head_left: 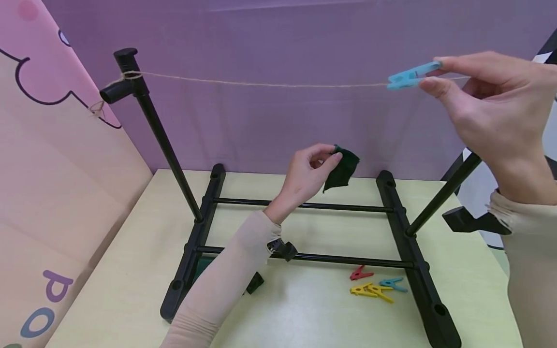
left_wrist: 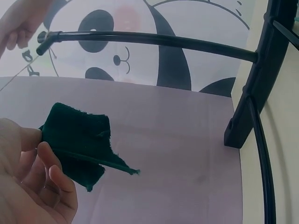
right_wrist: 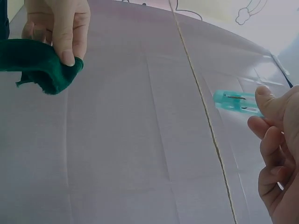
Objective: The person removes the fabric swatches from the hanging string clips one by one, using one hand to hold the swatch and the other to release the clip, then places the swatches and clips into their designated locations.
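Observation:
My left hand (head_left: 306,171) pinches a small dark green cloth (head_left: 344,169) by one edge, above the rack's base. In the left wrist view the cloth (left_wrist: 77,140) hangs partly folded, with a frayed edge. Up at the right, my right hand (head_left: 500,96) holds a light blue clothespin (head_left: 409,77) between thumb and fingers at its handle end. In the head view the clothespin overlaps the thin string (head_left: 261,85); the right wrist view shows the clothespin (right_wrist: 237,102) beside the string (right_wrist: 205,109), apart from it. The cloth is below the string.
The string is tied to the black rack's left post (head_left: 161,130); the right post (head_left: 448,193) is partly hidden. On the table (head_left: 313,309) lie a red clothespin (head_left: 360,273), yellow clothespins (head_left: 372,290) and a blue one (head_left: 393,283). More dark green cloth (head_left: 255,282) shows beside the left sleeve.

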The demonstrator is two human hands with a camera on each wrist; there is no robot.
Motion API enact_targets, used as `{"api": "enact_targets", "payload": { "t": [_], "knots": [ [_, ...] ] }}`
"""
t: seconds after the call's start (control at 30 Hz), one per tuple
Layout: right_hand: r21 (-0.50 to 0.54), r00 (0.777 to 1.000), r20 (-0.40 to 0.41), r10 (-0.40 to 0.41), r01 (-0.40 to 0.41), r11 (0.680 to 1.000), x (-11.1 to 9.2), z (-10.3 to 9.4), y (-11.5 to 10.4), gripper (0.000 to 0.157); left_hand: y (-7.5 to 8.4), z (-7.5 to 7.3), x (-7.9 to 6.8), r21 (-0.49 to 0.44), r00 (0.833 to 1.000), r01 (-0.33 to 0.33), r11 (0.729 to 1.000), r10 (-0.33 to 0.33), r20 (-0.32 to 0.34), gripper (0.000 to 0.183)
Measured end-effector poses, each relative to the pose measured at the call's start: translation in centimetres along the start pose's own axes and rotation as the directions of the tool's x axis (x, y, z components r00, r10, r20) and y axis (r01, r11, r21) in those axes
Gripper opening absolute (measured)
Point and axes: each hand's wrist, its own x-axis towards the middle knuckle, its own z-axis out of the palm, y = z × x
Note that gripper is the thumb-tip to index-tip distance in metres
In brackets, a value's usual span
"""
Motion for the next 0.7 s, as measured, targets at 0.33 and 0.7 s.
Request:
{"api": "enact_targets", "payload": {
  "t": [0.33, 0.7],
  "knots": [
    [0.031, 0.999, 0.006, 0.031, -0.031, 0.999, -0.7, -0.2, 0.1, 0.023, -0.5, -0.4, -0.5, 0.009, 1.000, 0.003, 1.000, -0.003, 0.004, 0.029],
    [0.035, 0.996, 0.049, 0.070, -0.071, 0.997, -1.7, -0.2, 0.3, 0.025, -1.4, -1.1, -1.0, 0.026, 1.000, 0.016, 1.000, -0.017, 0.012, 0.029]
  ]
}}
